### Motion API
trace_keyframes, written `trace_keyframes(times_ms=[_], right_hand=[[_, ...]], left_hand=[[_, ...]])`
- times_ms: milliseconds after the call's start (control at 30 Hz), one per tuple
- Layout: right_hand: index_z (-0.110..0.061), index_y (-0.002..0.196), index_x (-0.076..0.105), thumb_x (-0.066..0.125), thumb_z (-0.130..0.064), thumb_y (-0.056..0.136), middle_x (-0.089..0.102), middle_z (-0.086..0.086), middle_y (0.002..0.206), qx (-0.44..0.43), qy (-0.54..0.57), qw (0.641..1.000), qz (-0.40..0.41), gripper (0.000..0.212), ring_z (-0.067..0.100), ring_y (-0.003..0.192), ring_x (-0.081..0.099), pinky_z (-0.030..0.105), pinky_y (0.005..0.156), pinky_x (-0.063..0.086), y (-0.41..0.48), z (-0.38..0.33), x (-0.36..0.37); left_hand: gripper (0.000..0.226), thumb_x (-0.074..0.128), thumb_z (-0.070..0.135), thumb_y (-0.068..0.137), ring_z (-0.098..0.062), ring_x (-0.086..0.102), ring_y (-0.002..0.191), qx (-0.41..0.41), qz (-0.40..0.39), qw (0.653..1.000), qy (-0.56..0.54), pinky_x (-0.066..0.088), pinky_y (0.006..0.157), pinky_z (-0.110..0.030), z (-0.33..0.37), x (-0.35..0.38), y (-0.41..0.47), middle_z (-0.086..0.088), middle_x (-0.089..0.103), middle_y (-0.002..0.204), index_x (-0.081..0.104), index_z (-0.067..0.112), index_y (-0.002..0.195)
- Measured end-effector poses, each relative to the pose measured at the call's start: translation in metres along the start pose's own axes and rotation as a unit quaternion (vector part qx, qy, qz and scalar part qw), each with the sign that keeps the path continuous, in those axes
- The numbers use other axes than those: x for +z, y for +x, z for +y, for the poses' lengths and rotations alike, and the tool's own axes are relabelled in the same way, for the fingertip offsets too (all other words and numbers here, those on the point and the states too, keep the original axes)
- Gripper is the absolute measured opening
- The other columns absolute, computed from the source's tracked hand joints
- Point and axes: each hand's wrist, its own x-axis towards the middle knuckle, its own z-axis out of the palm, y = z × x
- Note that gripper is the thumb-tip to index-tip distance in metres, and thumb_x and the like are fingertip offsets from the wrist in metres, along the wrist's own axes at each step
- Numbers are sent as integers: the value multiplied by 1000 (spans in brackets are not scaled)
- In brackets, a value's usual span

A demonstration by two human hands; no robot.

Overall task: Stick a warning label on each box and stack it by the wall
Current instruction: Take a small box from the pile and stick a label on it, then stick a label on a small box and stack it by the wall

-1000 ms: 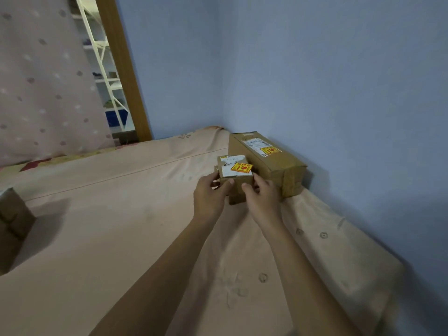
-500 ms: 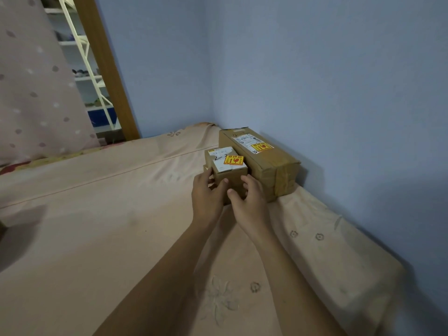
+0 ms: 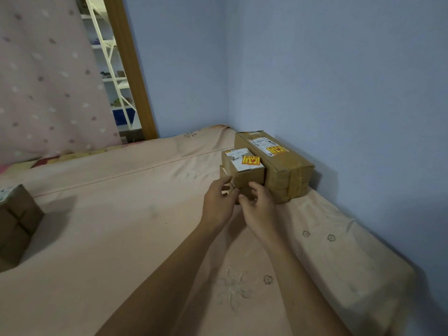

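Small box point(image 3: 247, 177) sits atop a lower box point(image 3: 243, 191), rt side flush against large box point(image 3: 286, 173), which lies along the blue wall point(image 3: 363, 117) near the corner. Yellow warning label point(image 3: 251, 160) on small box top; second label point(image 3: 276, 150) on large box. Mattress point(image 3: 121, 214) open to left & front. Another box point(image 3: 17, 219) well apart at left edge. My left hand point(image 3: 218, 204) & right hand point(image 3: 259, 207) are side by side at the stack's front, fingers loosely bent, gripping nothing. Contact w/ cardboard: cannot tell.

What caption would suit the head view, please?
Left hand and right hand at a small brown cardboard box with a yellow warning label, beside a longer labelled box by the blue wall.
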Motion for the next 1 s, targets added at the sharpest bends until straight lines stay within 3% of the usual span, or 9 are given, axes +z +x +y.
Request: trace_keyframes(times_ms=[100, 200, 300, 467, 633, 767, 867, 933, 1000], right_hand=[[-23, 142, 53, 62, -30, 98, 56, -3, 139, -8, 0, 1000, -19, 46, -14, 85, 53, 24, 90, 42, -10, -8, 5], [-25, 138, 56, 60, -34, 97, 59, -4, 136, -10, -13, 999, -45, 42, 7, 113, 60, 33, 99, 47, -22, -18, 11], [-25, 143, 53, 58, -36, 97, 55, -4, 144, -7, -32, 997, -71, 47, 15, 131, 53, 40, 108, 44, -34, -37, 15], [-24, 140, 55, 55, -37, 99, 51, -2, 148, -41, -93, 989, -107, 43, 17, 137, 46, 35, 108, 39, -57, -75, 31], [-21, 143, 51, 49, -41, 102, 47, -4, 152, -115, -158, 968, -158, 46, 18, 141, 41, 36, 111, 35, -92, -120, 66], [-22, 145, 50, 46, -44, 103, 43, -5, 156, -181, -191, 945, -195, 48, 17, 144, 37, 37, 115, 33, -119, -161, 108], [-20, 146, 50, 46, -44, 103, 42, -4, 157, -220, -206, 926, -226, 49, 18, 145, 36, 36, 115, 31, -139, -190, 143], [-20, 147, 49, 46, -44, 103, 42, -4, 158, -241, -212, 915, -243, 50, 18, 145, 36, 36, 115, 32, -151, -206, 168], [-19, 147, 48, 46, -44, 103, 42, -3, 157, -260, -221, 905, -255, 51, 19, 144, 37, 36, 114, 33, -162, -220, 192]], left_hand=[[34, 61, 15, 94, -10, 60, 106, -2, 6, 1000, 20, 50, 84, -21, 4, -16, -9, 5, 62, 126, 64, 23, 127], [38, 61, 17, 95, -9, 58, 107, -19, 13, 998, 56, 45, 82, -15, 7, -35, -19, 6, 60, 130, 61, 19, 133], [39, 61, 19, 95, -13, 59, 112, -21, 17, 995, 95, 47, 94, -27, 12, -63, -32, 2, 60, 134, 62, 17, 134], [39, 59, 24, 97, -17, 57, 115, -13, 13, 980, 200, 41, 95, -26, 19, -131, -58, -2, 57, 138, 59, 17, 135], [44, 54, 37, 98, -21, 51, 124, -11, 16, 946, 325, 45, 100, -39, 23, -218, -88, -1, 55, 137, 55, 21, 139], [46, 56, 40, 97, -24, 54, 123, -45, 53, 928, 366, 46, 102, -39, 26, -300, -115, -4, 57, 138, 56, 19, 138], [46, 56, 36, 93, -28, 59, 116, -69, 72, 916, 388, 50, 97, -41, 22, -364, -137, -8, 62, 132, 57, 16, 134], [30, 54, 34, 91, -29, 60, 101, -82, 82, 902, 416, 52, 84, -40, 19, -403, -149, -10, 66, 118, 62, 15, 113], [29, 52, 33, 92, -28, 55, 106, -101, 102, 882, 449, 51, 85, -41, 16, -435, -161, -9, 61, 123, 60, 16, 113]])
